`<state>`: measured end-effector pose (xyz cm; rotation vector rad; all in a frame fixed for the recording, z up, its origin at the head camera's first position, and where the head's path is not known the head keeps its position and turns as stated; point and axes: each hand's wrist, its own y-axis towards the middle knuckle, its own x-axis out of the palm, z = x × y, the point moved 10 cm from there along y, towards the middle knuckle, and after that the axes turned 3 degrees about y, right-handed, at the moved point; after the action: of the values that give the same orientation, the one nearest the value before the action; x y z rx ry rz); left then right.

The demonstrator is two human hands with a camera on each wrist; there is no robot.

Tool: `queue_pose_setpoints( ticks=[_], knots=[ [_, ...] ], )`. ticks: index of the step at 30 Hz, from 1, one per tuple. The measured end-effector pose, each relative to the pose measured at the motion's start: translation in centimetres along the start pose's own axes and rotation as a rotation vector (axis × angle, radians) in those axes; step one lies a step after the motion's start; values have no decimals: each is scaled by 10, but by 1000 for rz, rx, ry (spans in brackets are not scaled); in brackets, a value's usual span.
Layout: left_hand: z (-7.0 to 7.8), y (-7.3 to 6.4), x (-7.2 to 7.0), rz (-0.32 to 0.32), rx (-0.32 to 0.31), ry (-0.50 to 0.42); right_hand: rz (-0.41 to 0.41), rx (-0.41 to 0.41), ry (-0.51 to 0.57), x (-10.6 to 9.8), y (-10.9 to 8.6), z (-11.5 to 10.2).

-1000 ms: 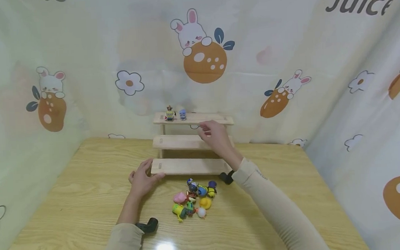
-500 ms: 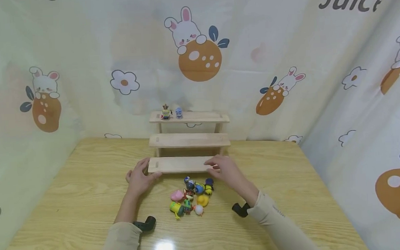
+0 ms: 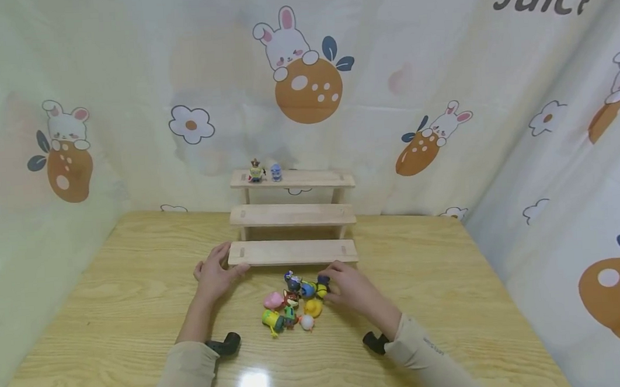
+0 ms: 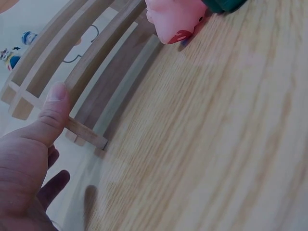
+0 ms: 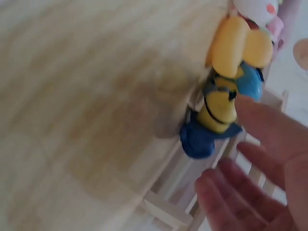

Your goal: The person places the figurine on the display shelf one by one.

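Note:
My left hand [image 3: 214,277] grips the left end of the three-tier wooden display shelf [image 3: 292,252], its thumb at the front edge of the lowest board. My right hand [image 3: 351,285] is at the right side of a pile of toy figures. Its thumb and fingers are spread around a yellow toy figure with a dark blue hat [image 5: 216,113], thumb close to the yellow body. Beside that figure lie a blue-and-yellow figure [image 3: 308,289], a yellow duck [image 3: 313,308], a fox figure [image 3: 291,302] and a pink figure [image 4: 175,19].
On the top board stand a crowned yellow figure [image 3: 256,172] and a small blue figure [image 3: 276,172]. A white figure [image 3: 307,322] and a yellow-green figure [image 3: 273,320] lie at the near side of the pile. A printed curtain [image 3: 369,126] hangs behind the table [image 3: 425,275].
My right hand has come down from near the upper boards, past the lowest board, to the hatted figure in the pile. The left hand stays at the shelf's end.

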<state>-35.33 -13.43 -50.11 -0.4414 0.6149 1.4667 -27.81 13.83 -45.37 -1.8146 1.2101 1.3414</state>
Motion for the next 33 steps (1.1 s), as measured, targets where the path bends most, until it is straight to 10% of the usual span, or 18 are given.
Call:
queue_pose_setpoints(
  ticks=[33],
  knots=[
    [-1,1,-1,11,3,-2,53,142,177,9,-1,8]
  ],
)
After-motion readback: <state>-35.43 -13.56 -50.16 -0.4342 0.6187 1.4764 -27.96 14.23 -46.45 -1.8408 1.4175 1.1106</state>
